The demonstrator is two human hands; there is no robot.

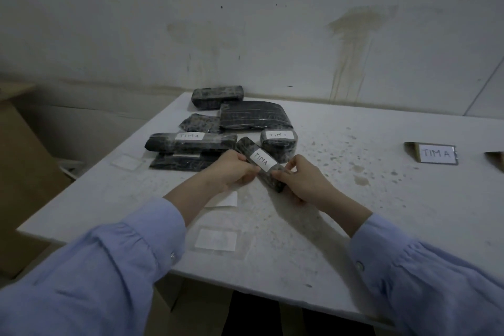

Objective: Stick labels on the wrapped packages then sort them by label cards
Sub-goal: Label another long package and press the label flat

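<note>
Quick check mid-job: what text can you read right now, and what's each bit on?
"TIM A": on the held package.
"TIM A": on the long package.
"TIM C": on the rounded package.
"TIM A": on the standing card, right.
Edge card: face not visible, unreadable.
Lower package: label mostly hidden, unreadable.

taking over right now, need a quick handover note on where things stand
Left grip and right grip: both hold the held package, labelled TIM A.
Labelled, still in the pile: long package marked TIM A, round package marked TIM C.
No label showing: back block, large flat package, small pouch.
TIM A card stands on the right; no package lies by it.
Left: label the rest, then sort every package to its card.
</note>
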